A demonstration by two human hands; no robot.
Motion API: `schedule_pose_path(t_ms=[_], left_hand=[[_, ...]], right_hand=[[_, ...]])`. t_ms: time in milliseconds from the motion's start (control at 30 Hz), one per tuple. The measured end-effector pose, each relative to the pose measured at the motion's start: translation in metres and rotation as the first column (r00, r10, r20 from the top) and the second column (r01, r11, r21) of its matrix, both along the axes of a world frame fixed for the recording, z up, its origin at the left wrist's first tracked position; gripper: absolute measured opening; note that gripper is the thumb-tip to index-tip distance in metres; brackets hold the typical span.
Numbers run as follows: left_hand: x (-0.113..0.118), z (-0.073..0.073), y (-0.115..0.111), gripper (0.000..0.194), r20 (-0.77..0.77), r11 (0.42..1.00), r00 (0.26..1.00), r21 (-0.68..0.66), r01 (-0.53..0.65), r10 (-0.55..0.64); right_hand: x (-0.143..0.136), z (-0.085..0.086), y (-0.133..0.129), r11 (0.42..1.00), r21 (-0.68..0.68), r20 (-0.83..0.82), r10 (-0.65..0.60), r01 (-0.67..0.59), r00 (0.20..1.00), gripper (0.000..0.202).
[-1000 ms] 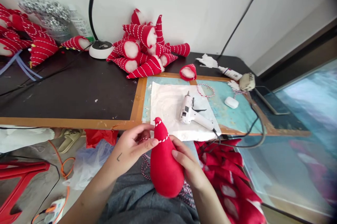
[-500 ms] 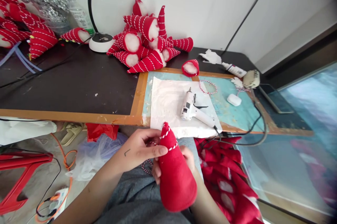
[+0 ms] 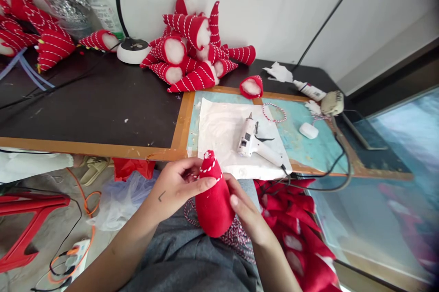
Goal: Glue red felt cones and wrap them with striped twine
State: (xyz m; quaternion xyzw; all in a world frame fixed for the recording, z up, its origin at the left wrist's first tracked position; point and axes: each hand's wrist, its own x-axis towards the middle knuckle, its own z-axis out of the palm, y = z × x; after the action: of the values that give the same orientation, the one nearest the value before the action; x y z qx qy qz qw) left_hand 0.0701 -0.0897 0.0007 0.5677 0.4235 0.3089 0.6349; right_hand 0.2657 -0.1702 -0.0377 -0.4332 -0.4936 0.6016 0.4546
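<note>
A stuffed red felt cone [image 3: 214, 202] stands tip-up over my lap, with red-and-white twine [image 3: 208, 168] wound around its tip. My left hand [image 3: 176, 186] pinches the cone near the tip, fingers on the twine. Beside its lower right side, my right hand [image 3: 247, 214] holds the body. More loose twine [image 3: 236, 236] lies under the cone on my grey trousers.
A white glue gun [image 3: 254, 142] lies on white paper [image 3: 219, 132] on the teal mat [image 3: 308, 150]. Finished striped cones [image 3: 192, 56] pile up at the wall. Unwrapped red cones [image 3: 295, 232] lie at my right. A twine loop [image 3: 273, 112] and a small white case [image 3: 308, 130] sit nearby.
The cone has swung back upright and its base has come closer to my lap. My right hand has come out from behind the cone to its right side. Another turn of twine shows at the tip.
</note>
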Motion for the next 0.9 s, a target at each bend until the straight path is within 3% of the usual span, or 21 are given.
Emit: schedule_pose_path(t_ms=[100,200,300,400,667,900], left_hand=[[-0.002,-0.003,0.002,0.050,0.112,0.998,0.992,-0.005,0.065,-0.064],[-0.004,-0.009,0.004,0.046,0.271,0.984,0.946,0.077,0.162,-0.177],[-0.005,-0.013,0.006,0.050,0.322,0.965,0.919,0.203,0.167,-0.227],[-0.007,-0.016,0.006,0.049,0.347,0.942,0.895,0.275,0.190,-0.282],[-0.020,-0.031,0.006,0.031,0.341,0.924,0.869,0.258,0.281,-0.359],[-0.020,-0.034,0.005,0.034,0.320,0.933,0.882,0.218,0.287,-0.346]], right_hand=[[-0.007,0.006,-0.008,0.972,0.200,0.229,-0.171,0.125,0.958,0.054],[-0.016,0.012,-0.011,0.858,0.460,0.369,-0.418,0.228,0.830,0.054],[-0.020,0.017,-0.012,0.761,0.605,0.386,-0.538,0.235,0.750,0.053],[-0.020,0.021,-0.014,0.720,0.662,0.400,-0.576,0.209,0.713,0.052],[-0.021,0.034,-0.023,0.662,0.741,0.488,-0.647,0.113,0.586,0.048],[-0.021,0.033,-0.022,0.653,0.750,0.493,-0.659,0.106,0.568,0.047]])
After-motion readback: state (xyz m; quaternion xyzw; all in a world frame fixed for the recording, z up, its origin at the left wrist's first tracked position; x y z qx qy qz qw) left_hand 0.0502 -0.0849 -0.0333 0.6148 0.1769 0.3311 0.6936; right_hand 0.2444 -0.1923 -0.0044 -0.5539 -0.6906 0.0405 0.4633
